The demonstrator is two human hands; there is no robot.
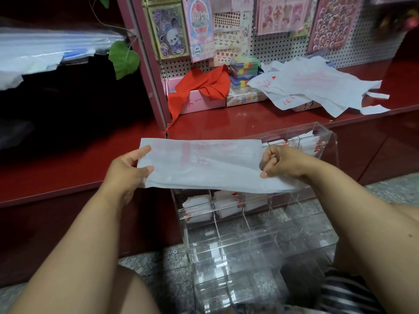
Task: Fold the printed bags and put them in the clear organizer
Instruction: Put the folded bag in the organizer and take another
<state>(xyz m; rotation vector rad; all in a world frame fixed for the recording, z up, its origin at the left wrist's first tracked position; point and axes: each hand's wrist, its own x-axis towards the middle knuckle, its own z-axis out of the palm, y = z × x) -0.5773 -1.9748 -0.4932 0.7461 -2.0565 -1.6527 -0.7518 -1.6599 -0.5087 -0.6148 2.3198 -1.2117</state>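
Folding step in hand: printed bag (pixel 204 164) stretched flat above clear organizer (pixel 249 223), left hand (pixel 127 171) and right hand (pixel 281 162) each with grip pinching an end. Next, probably: ends together, then into a free compartment. Unfolded bags (pixel 317 87) waiting on shelf (pixel 226 121).

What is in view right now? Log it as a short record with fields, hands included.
left hand: grips the left end of the held bag
right hand: pinches its right end
held bag: white, faint red print, stretched flat above the organizer
organizer: clear, divided; folded bags fill several far compartments, near ones empty
unfolded bags: heaped on the red shelf
other: red cloth draped over a pink box
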